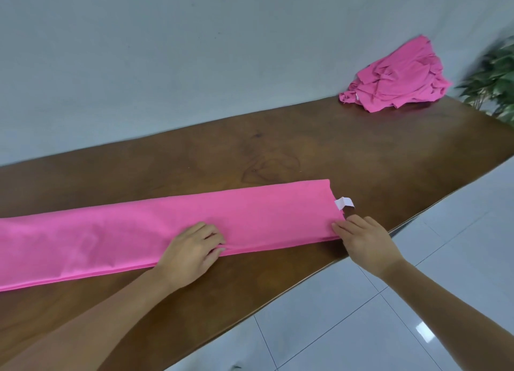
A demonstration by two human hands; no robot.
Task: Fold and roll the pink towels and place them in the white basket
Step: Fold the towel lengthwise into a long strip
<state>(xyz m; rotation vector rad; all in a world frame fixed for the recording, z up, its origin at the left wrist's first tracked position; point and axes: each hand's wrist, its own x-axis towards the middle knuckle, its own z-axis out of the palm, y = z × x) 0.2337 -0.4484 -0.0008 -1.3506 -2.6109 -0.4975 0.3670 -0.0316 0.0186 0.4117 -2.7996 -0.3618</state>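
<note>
A pink towel (172, 226) lies folded into a long narrow strip across the brown wooden table (278, 148), running off the left edge of view. A white label (343, 203) sticks out at its right end. My left hand (192, 252) pinches the strip's near edge at about mid-length, fingers curled on the cloth. My right hand (361, 240) holds the right end's near corner, fingertips on the towel's edge. A heap of crumpled pink towels (395, 78) sits at the table's far right. The white basket is not in view.
A grey wall (167, 50) runs behind the table. A green leafy plant (498, 78) stands at the far right beside the heap. White tiled floor (389, 301) lies past the table's near edge on the right.
</note>
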